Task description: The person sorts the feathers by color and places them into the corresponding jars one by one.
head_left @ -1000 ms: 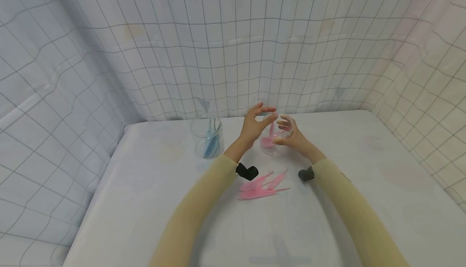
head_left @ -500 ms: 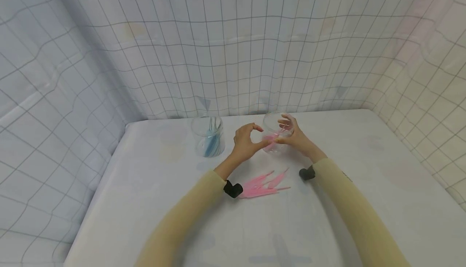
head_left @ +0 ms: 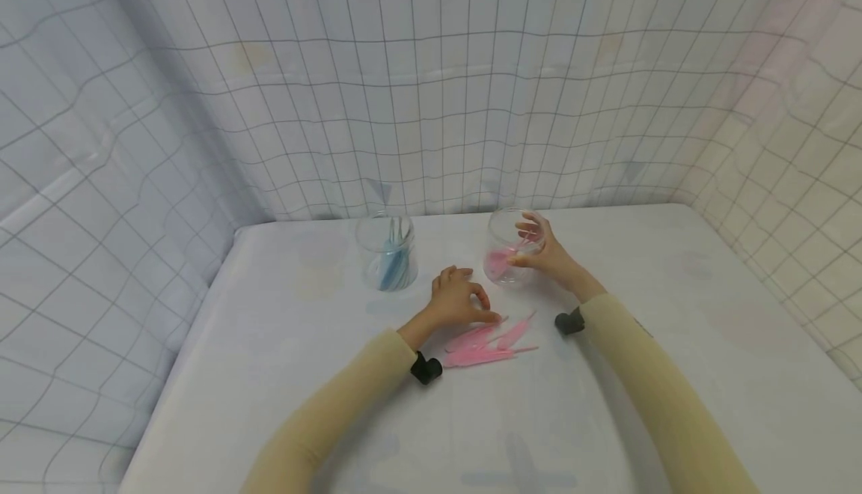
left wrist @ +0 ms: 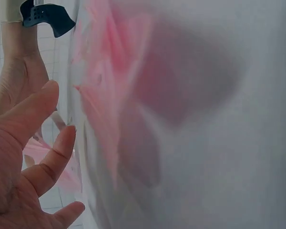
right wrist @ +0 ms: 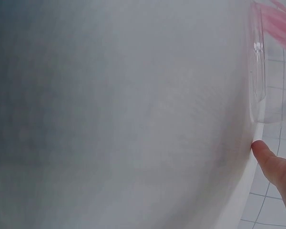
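Several pink feather-like pieces [head_left: 478, 357] with thin stems lie on the white table. My left hand [head_left: 456, 301] is low over them, its thumb tip beside one stem. The left wrist view shows this left hand [left wrist: 14, 157] with thumb and index finger apart and nothing between them. My right hand [head_left: 551, 256] holds a clear glass jar [head_left: 494, 236], thumb on the near side and fingers round the far side. Similar pink pieces [head_left: 500, 260] stand inside it. In the right wrist view, the jar [right wrist: 258, 71] shows only partly.
A second clear jar [head_left: 369, 258] with blue pieces [head_left: 393, 263] stands left of the held one. A white grid-patterned cloth [head_left: 431, 90] hangs behind the table [head_left: 296, 374] and along both sides.
My left hand has dropped from the jar's rim toward me, to the loose pink pieces. The upright pink piece by it now leans inside the jar. My right hand stays on the jar.
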The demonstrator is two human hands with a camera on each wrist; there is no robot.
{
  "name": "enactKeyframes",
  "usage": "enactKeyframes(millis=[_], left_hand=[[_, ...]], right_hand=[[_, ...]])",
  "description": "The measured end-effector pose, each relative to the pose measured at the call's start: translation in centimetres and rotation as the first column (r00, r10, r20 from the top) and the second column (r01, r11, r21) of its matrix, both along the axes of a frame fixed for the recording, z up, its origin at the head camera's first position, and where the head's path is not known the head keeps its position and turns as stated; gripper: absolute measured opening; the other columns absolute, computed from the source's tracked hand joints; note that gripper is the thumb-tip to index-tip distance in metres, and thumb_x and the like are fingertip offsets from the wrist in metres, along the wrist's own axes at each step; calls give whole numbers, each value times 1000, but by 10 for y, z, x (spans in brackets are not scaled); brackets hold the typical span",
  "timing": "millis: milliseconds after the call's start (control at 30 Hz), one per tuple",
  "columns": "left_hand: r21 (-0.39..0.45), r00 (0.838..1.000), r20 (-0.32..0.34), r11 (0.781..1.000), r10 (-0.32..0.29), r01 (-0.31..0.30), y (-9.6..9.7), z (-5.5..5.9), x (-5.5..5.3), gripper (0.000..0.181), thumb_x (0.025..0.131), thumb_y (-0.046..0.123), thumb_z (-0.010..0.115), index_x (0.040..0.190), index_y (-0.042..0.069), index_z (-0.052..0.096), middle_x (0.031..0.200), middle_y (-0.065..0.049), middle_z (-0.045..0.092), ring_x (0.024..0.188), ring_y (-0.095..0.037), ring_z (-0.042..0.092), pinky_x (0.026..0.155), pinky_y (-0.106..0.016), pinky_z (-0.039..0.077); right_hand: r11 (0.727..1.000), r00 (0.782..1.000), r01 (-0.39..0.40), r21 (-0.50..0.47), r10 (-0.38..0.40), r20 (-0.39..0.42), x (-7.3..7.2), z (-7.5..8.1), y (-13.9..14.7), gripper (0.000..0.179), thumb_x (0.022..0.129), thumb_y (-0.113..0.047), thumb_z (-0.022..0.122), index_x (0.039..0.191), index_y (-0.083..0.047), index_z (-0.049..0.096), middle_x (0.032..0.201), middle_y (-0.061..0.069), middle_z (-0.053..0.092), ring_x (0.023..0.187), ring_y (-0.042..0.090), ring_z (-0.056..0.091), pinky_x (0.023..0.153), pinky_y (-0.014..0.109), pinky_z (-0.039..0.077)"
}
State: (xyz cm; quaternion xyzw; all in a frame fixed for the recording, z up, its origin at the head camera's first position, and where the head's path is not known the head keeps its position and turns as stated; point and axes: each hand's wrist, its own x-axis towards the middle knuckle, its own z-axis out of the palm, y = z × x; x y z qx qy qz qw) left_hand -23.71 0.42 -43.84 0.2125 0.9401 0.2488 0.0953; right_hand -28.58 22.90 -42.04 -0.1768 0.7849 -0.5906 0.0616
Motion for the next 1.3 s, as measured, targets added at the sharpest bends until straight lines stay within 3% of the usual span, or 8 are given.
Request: enactKeyframes(millis=[367, 467, 700, 1167, 1300], left_hand=[[-94, 996, -69, 995, -48, 41, 4, -9, 8, 35, 68, 56, 79, 76, 25, 64, 144, -15, 35, 136, -38, 15, 106, -52, 13], [-113, 996, -70, 993, -47, 39, 5, -10, 8, 31, 72, 54, 77, 78, 26, 64, 145, -15, 34, 137, -37, 12, 107, -51, 12], [-92, 994, -101, 996, -30, 21, 4, -10, 9, 18, 81, 42, 74, 77, 25, 69, 143, -15, 38, 137, -37, 15, 106, -51, 13], [-105, 978, -199, 994, -64, 44, 5, -14, 8, 17, 86, 31, 69, 76, 18, 72, 139, -15, 43, 136, -36, 19, 107, -50, 14], [-67, 977, -207, 997, -39, 26, 2, -15, 7, 17, 89, 32, 67, 81, 18, 73, 140, -15, 43, 136, -35, 19, 107, -51, 14]], right_hand=[[999, 1000, -3, -31, 3, -6, 0, -1, 1, 92, 80, 2, 73, 148, -5, 11, 147, 25, 26, 135, 37, 24, 106, 53, 22], [1000, 1000, -6, -30, 6, -4, 0, -1, 1, 92, 80, 1, 73, 148, -6, 11, 147, 25, 26, 135, 37, 24, 106, 52, 23], [1000, 1000, -8, -26, 9, 2, -1, -2, 2, 93, 80, 1, 73, 148, -6, 10, 147, 22, 27, 134, 35, 25, 105, 52, 23], [999, 1000, -10, -30, 10, 8, 0, 0, 1, 91, 81, 2, 72, 148, -4, 10, 148, 25, 24, 134, 36, 24, 105, 53, 23], [1000, 1000, -11, -17, 11, -1, 0, 0, 0, 91, 81, 2, 72, 148, -4, 10, 148, 26, 24, 134, 36, 24, 105, 53, 23]])
